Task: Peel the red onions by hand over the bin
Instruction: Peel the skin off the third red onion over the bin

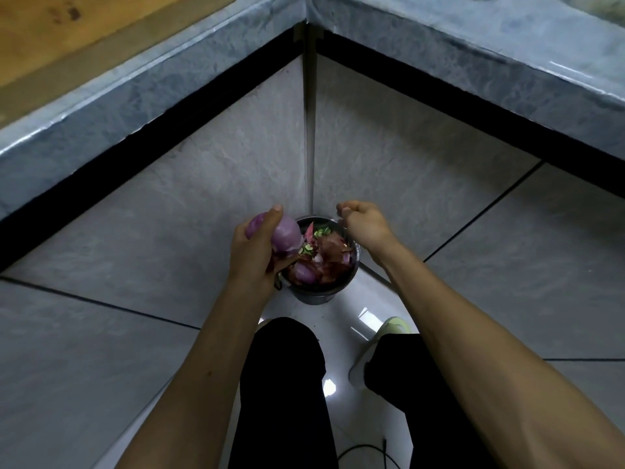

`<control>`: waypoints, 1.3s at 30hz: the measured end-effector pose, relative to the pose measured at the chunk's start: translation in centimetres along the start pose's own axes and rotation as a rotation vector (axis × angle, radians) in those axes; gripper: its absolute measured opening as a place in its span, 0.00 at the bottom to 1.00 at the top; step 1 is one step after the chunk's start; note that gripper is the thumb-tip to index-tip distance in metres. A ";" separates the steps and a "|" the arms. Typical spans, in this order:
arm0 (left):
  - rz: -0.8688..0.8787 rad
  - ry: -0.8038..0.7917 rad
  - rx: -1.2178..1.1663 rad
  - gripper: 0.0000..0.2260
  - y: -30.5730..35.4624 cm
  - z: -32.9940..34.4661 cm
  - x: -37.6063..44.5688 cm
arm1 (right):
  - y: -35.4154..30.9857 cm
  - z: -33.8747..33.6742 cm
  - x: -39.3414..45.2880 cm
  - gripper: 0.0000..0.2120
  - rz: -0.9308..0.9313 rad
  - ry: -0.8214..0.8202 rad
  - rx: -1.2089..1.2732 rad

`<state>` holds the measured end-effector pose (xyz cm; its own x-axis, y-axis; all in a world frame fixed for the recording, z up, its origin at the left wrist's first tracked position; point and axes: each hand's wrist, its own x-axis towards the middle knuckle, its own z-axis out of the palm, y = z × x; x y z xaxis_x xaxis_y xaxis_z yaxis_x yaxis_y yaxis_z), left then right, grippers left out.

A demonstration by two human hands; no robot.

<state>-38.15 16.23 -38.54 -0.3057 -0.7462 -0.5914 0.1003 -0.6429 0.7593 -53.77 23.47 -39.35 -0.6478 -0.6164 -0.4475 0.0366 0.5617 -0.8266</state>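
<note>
The fingers (274, 214) of the left hand (253, 252) curl round a peeled red onion (287, 236), holding it just over the left rim of the bin (318, 294), while the right hand (363, 223) hovers over the bin's far right edge with its fingers curled inward; whether they pinch a scrap of skin cannot be told. The small dark bin stands on the pale tiled floor (135, 333) in the corner beneath the grey stone desk (473, 45), filled with red onion skins (333, 248), a few green scraps and another onion (304, 272). Nearer the camera are black trouser legs and a pale shoe (394, 328).
</note>
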 end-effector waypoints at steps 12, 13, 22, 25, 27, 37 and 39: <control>-0.137 -0.238 -0.043 0.20 0.7 -0.6 -3.9 | -1.0 -1.1 -8.7 0.23 -0.343 -0.181 -0.023; -0.091 -0.267 -0.009 0.19 0.8 -0.4 -4.4 | -1.4 -1.4 -9.3 0.24 -0.357 -0.170 -0.017; 0.208 -0.379 0.258 0.25 2.1 -0.8 -8.2 | -3.4 -4.4 -14.0 0.17 -0.371 -0.144 0.056; 0.234 -0.426 0.297 0.21 2.7 -0.7 -9.0 | -4.1 -5.1 -14.4 0.15 -0.394 -0.125 -0.015; 0.246 -0.425 0.306 0.22 3.0 -0.5 -9.5 | -4.5 -5.2 -14.5 0.17 -0.407 -0.123 -0.038; 0.331 -0.480 0.197 0.30 2.8 -1.1 -10.9 | -5.0 -3.9 -15.4 0.08 -0.304 -0.076 0.248; 0.357 -0.462 0.227 0.32 2.7 -1.4 -10.7 | -4.8 -3.9 -15.3 0.10 -0.362 -0.053 0.106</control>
<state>-33.30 22.20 -30.54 -0.6732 -0.7239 -0.1508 0.0833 -0.2769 0.9573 -47.00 32.32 -27.24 -0.5929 -0.7940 -0.1345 -0.1076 0.2436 -0.9639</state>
